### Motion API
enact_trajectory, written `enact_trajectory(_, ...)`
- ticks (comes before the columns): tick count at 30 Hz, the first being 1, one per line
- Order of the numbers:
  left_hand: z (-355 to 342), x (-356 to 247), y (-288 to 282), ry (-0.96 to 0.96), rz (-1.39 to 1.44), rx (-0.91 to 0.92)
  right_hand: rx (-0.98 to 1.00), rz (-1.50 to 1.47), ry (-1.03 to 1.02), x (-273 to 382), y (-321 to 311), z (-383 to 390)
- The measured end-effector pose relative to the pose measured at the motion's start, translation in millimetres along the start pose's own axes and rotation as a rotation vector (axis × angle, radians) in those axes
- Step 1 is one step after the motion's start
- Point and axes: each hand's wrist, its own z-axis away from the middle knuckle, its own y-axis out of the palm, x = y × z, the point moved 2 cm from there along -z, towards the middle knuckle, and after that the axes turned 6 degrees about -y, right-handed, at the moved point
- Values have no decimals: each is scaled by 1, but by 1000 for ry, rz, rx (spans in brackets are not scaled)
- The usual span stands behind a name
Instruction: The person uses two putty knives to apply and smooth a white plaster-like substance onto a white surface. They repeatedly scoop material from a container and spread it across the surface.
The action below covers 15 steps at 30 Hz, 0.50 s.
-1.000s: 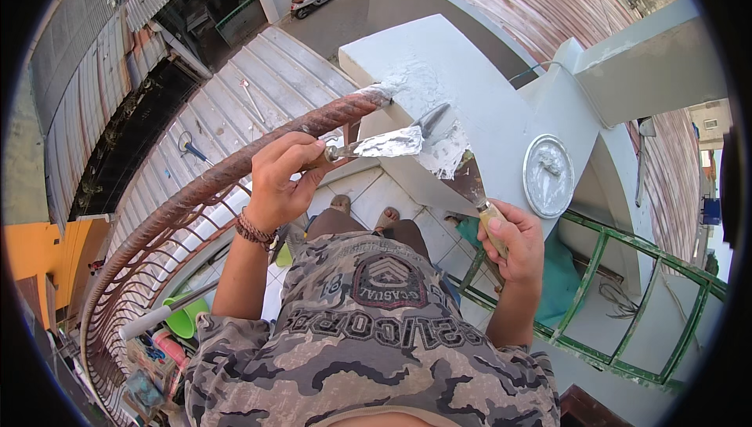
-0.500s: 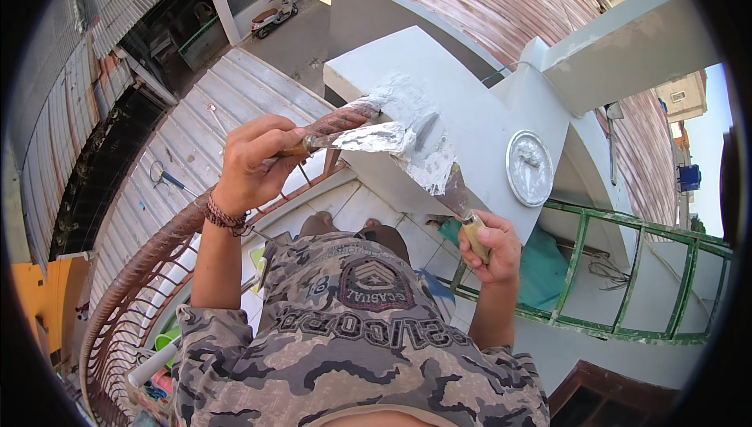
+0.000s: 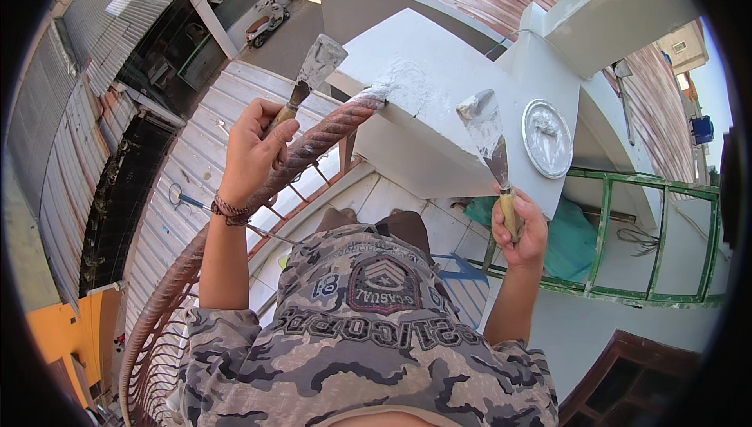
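My left hand [image 3: 258, 141] is closed round the wooden handle of a putty knife [image 3: 319, 63], its blade raised above the twisted brown handrail [image 3: 313, 145] and smeared with putty. In my right hand [image 3: 520, 227] is a second putty knife [image 3: 495, 153], held by its wooden handle. White putty coats that blade, which points away from me over the white ledge [image 3: 439, 59]. A rough patch of white putty [image 3: 403, 82] covers the ledge where the handrail's end meets it. On the right part of the ledge lies a round lid [image 3: 547, 139] with a lump of putty.
A green metal ladder [image 3: 595, 294] lies at the right beside a teal cloth [image 3: 560, 251]. The railing curves down along my left, with a corrugated roof [image 3: 188, 121] beyond. A blue stool [image 3: 462, 278] stands by my legs on the tiles.
Both putty knives have drawn apart, the left one up and left off the putty patch, the right one to the right. The thick putty between their blades is no longer there.
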Motion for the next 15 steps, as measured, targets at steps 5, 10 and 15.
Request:
enact_trajectory(5, -9, 1, -17, -126, 107, 12, -14, 427, -105, -2, -25, -22)
enact_trajectory(10, -33, 4, -38, -185, 204, -20, -32, 487, -26, -4, -45, -43)
enact_trajectory(15, -49, 18, -53, -241, 172, -126, -115, 395, 9, -10, -33, -57)
